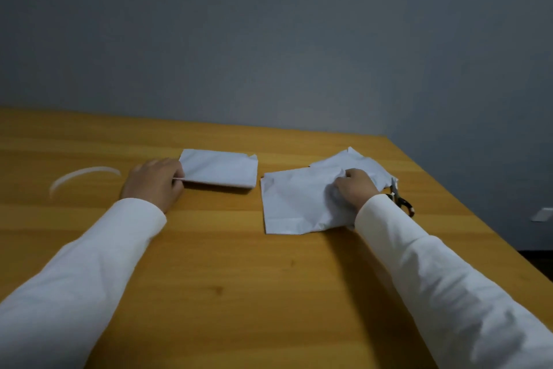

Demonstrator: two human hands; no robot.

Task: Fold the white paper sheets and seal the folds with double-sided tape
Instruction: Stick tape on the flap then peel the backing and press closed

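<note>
White paper is the work material: thin, light, limp and easily creased or torn, so it should be held at an edge or corner and pressed flat, not bunched. The folded sheet [220, 169] lies on the wooden surface [209, 264], left of centre. The left hand [154, 181] pinches its left edge, fingers [179, 174] closed on the layers. The crumpled sheet [299, 201] lies just right of it, apart from it. The right hand [354, 189] grips its right part, fingers clenched into the paper. Another sheet [359, 163] lies partly beneath, farther back. Scissors [401, 201] rest just beside the right wrist, near the surface's right edge; a sweep of the sleeve could knock them. A pale curved strip [83, 177], possibly tape, lies well left. Nothing blocks the sheets.
</note>
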